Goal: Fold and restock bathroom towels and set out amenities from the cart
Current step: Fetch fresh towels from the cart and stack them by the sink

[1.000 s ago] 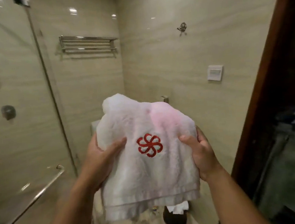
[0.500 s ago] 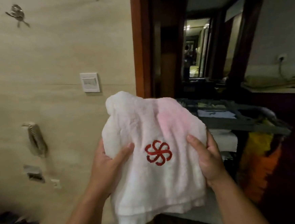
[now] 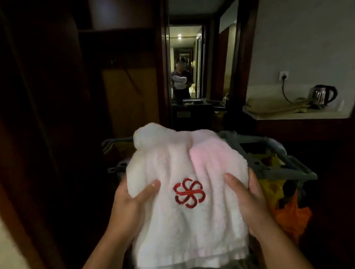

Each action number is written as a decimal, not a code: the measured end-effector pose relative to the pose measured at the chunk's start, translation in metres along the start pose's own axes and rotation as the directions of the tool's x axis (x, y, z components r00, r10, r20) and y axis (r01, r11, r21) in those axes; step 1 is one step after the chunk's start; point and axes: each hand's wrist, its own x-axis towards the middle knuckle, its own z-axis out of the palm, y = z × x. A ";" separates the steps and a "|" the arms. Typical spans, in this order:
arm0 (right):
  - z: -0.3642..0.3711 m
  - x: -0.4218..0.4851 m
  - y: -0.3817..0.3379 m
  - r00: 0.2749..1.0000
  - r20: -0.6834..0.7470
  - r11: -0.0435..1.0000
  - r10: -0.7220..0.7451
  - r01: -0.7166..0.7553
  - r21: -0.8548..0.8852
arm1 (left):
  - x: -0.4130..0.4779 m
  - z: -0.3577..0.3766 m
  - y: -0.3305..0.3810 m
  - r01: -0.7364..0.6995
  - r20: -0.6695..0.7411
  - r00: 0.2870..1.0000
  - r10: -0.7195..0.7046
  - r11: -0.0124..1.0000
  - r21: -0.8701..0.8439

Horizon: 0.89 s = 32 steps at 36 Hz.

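Up front, left hand (image 3: 131,203): grips the towel's left edge, thumb lying across the front, fingers hidden behind the cloth.
Right hand (image 3: 249,196): holds the right edge the same way, thumb on the front, fingers curled round the back.
Towel (image 3: 190,228): white and fluffy, with a pinkish tint at its upper right. It is held up between both hands in front of the cart, bunched at the top, with the hemmed bottom edge hanging loose.
Emblem (image 3: 189,193): red pinwheel stitched on the towel's front, between the two thumbs.
Cart (image 3: 281,166): grey frame just behind the towel and mostly hidden by it.
Bags: a yellow bag (image 3: 272,188) and an orange bag (image 3: 293,216) show at the cart's right side.
Door frame (image 3: 23,125): dark wood at the left, blurred.
Counter (image 3: 298,115): pale, to the right beyond the cart. It bears a folded cloth (image 3: 272,105) and a dark kettle (image 3: 323,95).
Socket (image 3: 283,75): on the wall above the counter, with a cord plugged in.
Mirror (image 3: 186,63): tall, at the far middle, showing a person holding a white bundle; finer detail is too small to tell.
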 end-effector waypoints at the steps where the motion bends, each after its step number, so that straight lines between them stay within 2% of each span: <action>1: -0.002 0.021 0.003 1.000 0.009 1.000 -0.012 0.012 -0.008 | 0.016 0.010 -0.004 0.003 -0.022 1.000 -0.003 1.000 -0.004; 6: -0.001 0.110 0.024 0.997 0.070 0.999 -0.043 0.045 -0.031 | 0.092 0.040 -0.029 0.017 -0.113 0.993 -0.015 1.000 0.012; 12: 0.032 0.211 0.052 0.992 0.122 0.998 0.019 -0.011 -0.067 | 0.189 0.052 -0.066 0.081 -0.179 0.981 -0.072 0.996 0.044; 17: 0.072 0.297 0.081 0.995 0.086 0.987 0.044 -0.030 -0.156 | 0.277 0.044 -0.094 0.115 -0.226 0.970 -0.084 0.985 0.127; 21: 0.102 0.360 0.098 0.991 0.089 0.981 0.098 -0.082 -0.175 | 0.344 0.044 -0.102 0.136 -0.238 0.966 -0.102 0.983 0.127; 25: 0.133 0.415 0.120 0.981 0.130 0.985 0.142 -0.128 -0.113 | 0.406 0.038 -0.117 0.150 -0.259 0.960 -0.106 0.977 0.154; 28: 0.159 0.460 0.142 0.962 0.218 0.984 0.167 -0.149 -0.095 | 0.449 0.027 -0.132 0.179 -0.299 0.946 -0.125 0.970 0.163; 32: 0.204 0.524 0.173 0.942 0.286 0.984 0.173 -0.151 -0.097 | 0.513 0.002 -0.158 0.237 -0.404 0.904 -0.142 0.951 0.197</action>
